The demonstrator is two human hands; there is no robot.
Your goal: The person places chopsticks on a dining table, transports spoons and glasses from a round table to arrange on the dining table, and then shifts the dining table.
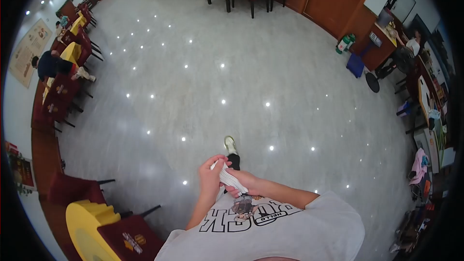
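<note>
White folded cloth [231,178] sits gripped between our hands: left hand [210,176] closed at nine o'clock, right hand [244,182] closed at three o'clock.

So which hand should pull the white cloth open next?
Probably the left. The left hand already pinches the top end of the rolled white cloth, so it could likely draw that end away. The right hand holds the lower part from underneath, close to the body, steadying it.

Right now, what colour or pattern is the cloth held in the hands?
The cloth is white with faint grey stripes or folds, seen in the head view.
</note>
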